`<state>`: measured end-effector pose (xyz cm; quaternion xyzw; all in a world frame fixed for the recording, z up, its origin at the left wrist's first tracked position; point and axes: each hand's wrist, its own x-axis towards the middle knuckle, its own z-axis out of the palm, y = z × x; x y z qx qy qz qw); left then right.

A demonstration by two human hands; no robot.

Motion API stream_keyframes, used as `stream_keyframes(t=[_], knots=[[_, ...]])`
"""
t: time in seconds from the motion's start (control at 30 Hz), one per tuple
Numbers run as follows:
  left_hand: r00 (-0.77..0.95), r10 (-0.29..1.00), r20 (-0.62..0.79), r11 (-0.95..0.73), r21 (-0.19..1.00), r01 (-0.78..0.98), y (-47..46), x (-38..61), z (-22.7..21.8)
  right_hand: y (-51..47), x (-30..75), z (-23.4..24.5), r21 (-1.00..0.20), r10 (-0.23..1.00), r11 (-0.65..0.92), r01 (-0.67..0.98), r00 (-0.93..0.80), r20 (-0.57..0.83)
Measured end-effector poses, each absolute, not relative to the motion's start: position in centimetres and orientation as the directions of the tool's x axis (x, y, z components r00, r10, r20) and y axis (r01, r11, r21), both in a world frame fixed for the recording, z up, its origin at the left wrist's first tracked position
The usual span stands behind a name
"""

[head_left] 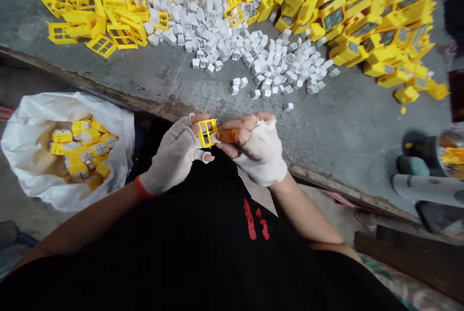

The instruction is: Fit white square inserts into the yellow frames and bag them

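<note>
Black shirt (203,253) fills the lower frame; above it, at centre, left hand (174,156) fingers pinch a small yellow plastic window frame (206,132), right hand (259,151) fingers gripping its right edge.

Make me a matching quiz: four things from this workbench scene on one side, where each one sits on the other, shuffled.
1 single yellow frame
2 white cubes
3 white bag
4 pile of yellow frames

A far left of the table
B between left hand and right hand
C middle of the table
D off the table, person's left

Pairs: 1-B, 2-C, 3-D, 4-A
</note>
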<state>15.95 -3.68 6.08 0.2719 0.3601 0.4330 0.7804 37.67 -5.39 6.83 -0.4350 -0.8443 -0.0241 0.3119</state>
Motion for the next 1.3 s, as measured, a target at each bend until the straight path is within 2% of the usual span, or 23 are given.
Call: stream_keyframes(t=[0.13, 0.3, 0.37, 0.43, 0.5, 0.57, 0.63, 0.7, 0.73, 0.8, 0.87, 0.93, 1.0, 1.1, 1.2, 1.3], knots=[[0.394, 0.849, -0.352, 0.516, 0.71, -0.479, -3.6, 15.9, 6.1, -5.5, 37.4, 6.3, -0.239, 0.708, 0.654, 0.717, -0.47, 0.526], [0.36, 0.799, -0.481, 0.601, 0.652, -0.462, -3.3, 15.2, 5.5, -6.1, 37.4, 4.6, -0.345, 0.71, 0.694, 0.632, -0.52, 0.476], [0.352, 0.792, -0.499, 0.611, 0.644, -0.461, -3.0, 14.8, 5.2, -4.9, 38.7, 4.5, -0.398, 0.767, 0.634, 0.663, -0.472, 0.435], [0.351, 0.794, -0.496, 0.608, 0.648, -0.46, -2.8, 14.4, 5.1, -2.6, 40.5, 4.9, -0.418, 0.881, 0.444, 0.792, -0.302, 0.364], [0.339, 0.8, -0.495, 0.6, 0.661, -0.451, -2.6, 14.2, 5.0, 0.5, 41.8, 5.4, -0.354, 0.965, 0.188, 0.916, -0.105, 0.241], [0.326, 0.797, -0.509, 0.605, 0.667, -0.436, -2.7, 14.1, 4.9, 3.5, 42.1, 5.8, -0.217, 0.994, 0.042, 0.975, -0.02, 0.103], [0.319, 0.791, -0.522, 0.612, 0.665, -0.429, -2.9, 14.1, 4.9, 5.7, 41.4, 5.9, -0.113, 0.999, 0.02, 0.993, -0.017, 0.03], [0.315, 0.796, -0.517, 0.606, 0.667, -0.434, -3.0, 14.2, 4.9, 6.7, 40.6, 5.6, -0.115, 0.999, 0.037, 0.993, -0.033, 0.039], [0.315, 0.8, -0.51, 0.6, 0.672, -0.435, -3.1, 14.2, 4.9, 6.7, 40.3, 5.4, -0.174, 0.998, 0.051, 0.983, -0.042, 0.052], [0.323, 0.807, -0.494, 0.59, 0.685, -0.427, -3.1, 14.1, 5.1, 6.1, 40.3, 4.9, -0.418, 0.994, 0.097, 0.903, -0.067, 0.086], [0.349, 0.803, -0.484, 0.595, 0.691, -0.41, -2.9, 14.1, 5.3, 4.6, 40.6, 4.6, -0.723, 0.987, 0.159, 0.673, -0.088, 0.136], [0.378, 0.792, -0.48, 0.607, 0.687, -0.399, -2.8, 14.2, 5.4, 2.8, 40.7, 4.5, -0.911, 0.982, 0.188, 0.366, -0.087, 0.168], [0.404, 0.78, -0.479, 0.62, 0.678, -0.394, -2.6, 14.4, 5.5, 1.1, 40.3, 4.7, -0.974, 0.982, 0.175, 0.144, -0.091, 0.163], [0.427, 0.768, -0.477, 0.631, 0.677, -0.379, -2.7, 14.7, 5.8, -0.7, 39.1, 5.0, -0.983, 0.98, 0.184, 0.012, -0.085, 0.182], [0.413, 0.776, -0.476, 0.622, 0.685, -0.379, -2.9, 15.0, 6.4, -1.4, 38.2, 4.9, -0.96, 0.959, 0.28, 0.035, -0.049, 0.278], [0.413, 0.785, -0.461, 0.612, 0.679, -0.406, -3.3, 15.2, 6.9, -1.7, 37.9, 4.6, -0.919, 0.932, 0.362, 0.159, -0.041, 0.36]])
